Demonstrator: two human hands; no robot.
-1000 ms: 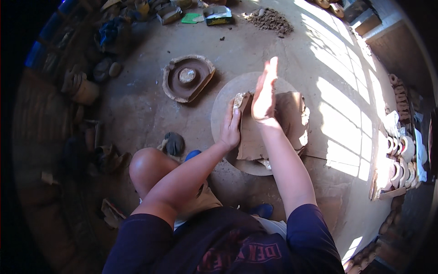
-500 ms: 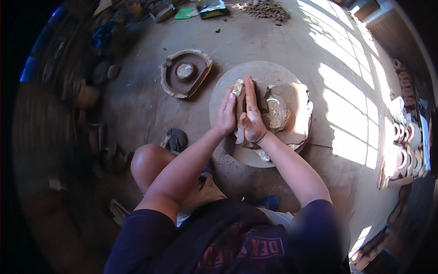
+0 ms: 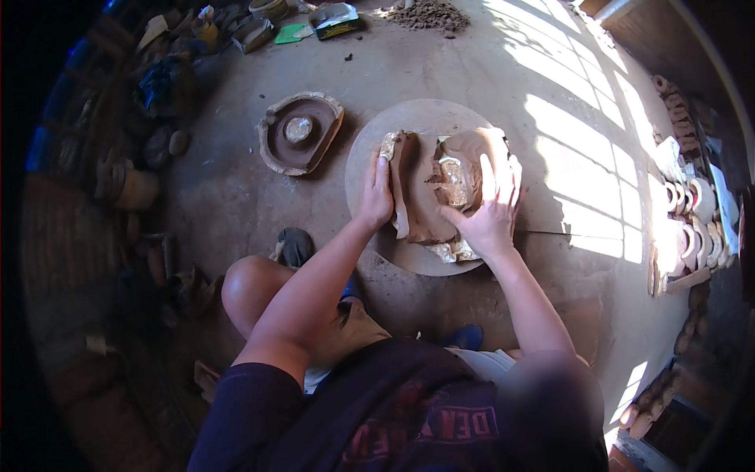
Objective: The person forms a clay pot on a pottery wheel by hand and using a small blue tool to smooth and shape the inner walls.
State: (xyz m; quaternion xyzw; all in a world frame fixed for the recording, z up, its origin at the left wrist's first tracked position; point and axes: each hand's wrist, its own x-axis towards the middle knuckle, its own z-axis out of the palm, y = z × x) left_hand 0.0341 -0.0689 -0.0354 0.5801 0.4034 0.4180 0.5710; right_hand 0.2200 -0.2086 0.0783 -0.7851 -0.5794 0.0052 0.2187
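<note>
A brown clay-lined mould with a chipped, whitish rim lies on a round grey board. At its middle, clay surrounds a pale plaster-like core. My left hand rests against the mould's left outer wall, fingers straight and close together. On the right side, my right hand lies over the clay with its fingers stretched out and thumb apart, pointing toward the core. Part of the right rim is hidden under that hand.
A similar clay-lined mould with a round pale centre sits on the floor to the left. Crumbled clay is heaped at the far side beside an open box. Several curved clay pieces stand at the right.
My right hand has moved from the mould's left wall across to its right side, and its fingers have spread. My left hand stays on the left wall.
</note>
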